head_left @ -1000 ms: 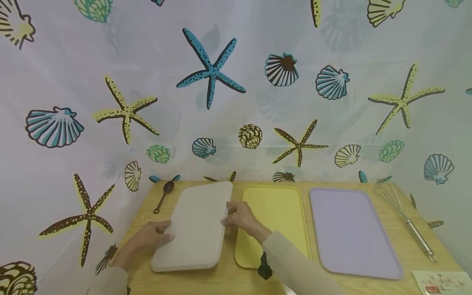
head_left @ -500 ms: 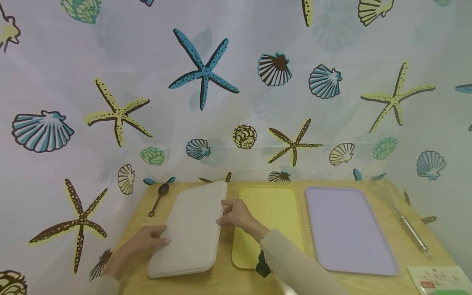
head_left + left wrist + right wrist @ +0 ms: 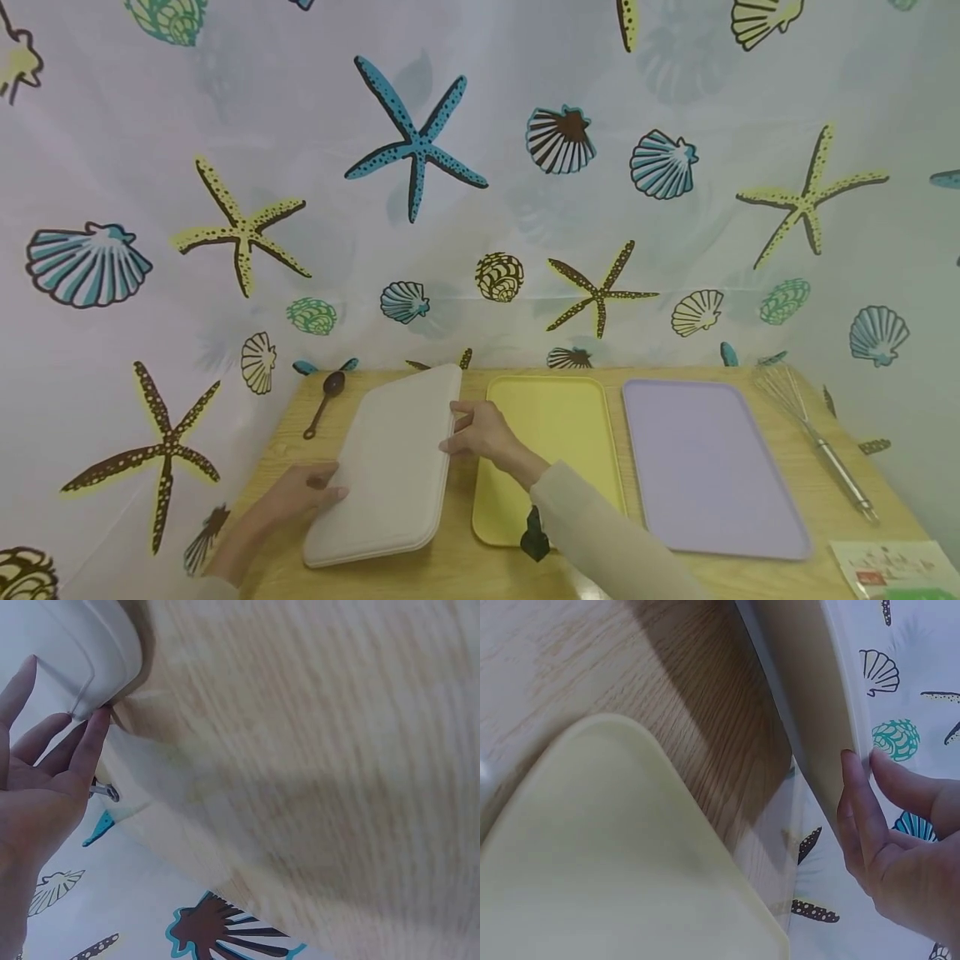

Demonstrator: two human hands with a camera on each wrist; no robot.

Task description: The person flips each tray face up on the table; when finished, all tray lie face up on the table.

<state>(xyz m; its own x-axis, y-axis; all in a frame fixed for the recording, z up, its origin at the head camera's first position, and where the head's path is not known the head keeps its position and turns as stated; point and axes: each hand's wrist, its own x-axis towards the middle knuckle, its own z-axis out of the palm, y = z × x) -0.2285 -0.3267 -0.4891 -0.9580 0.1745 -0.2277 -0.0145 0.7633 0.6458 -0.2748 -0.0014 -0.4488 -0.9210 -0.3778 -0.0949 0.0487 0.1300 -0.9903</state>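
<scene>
A white tray-like piece [image 3: 390, 467] with rounded corners and a smooth face up lies tilted at the left of the table, its right long side raised. My right hand [image 3: 483, 433] pinches that raised edge, thumb on the upper face and fingers behind it. In the right wrist view the shaded underside of the white piece [image 3: 802, 675] shows. At the left edge my left hand [image 3: 288, 500] holds on, with the thumb over the face. Its fingers reach the rim near a rounded corner in the left wrist view. The yellow tray [image 3: 551, 458] lies flat beside my right hand.
A lavender tray [image 3: 712, 467] lies right of the yellow one. Beyond it rests a metal whisk [image 3: 836, 471], with a printed packet [image 3: 892, 571] at the front right. A dark spoon [image 3: 325, 402] lies at the back left. A seashell-print curtain [image 3: 480, 200] surrounds the wooden table.
The view has shifted slightly, and the white piece leans a little more, its right side higher against its left. Both hands keep their places on its edges. The other things stay put.
</scene>
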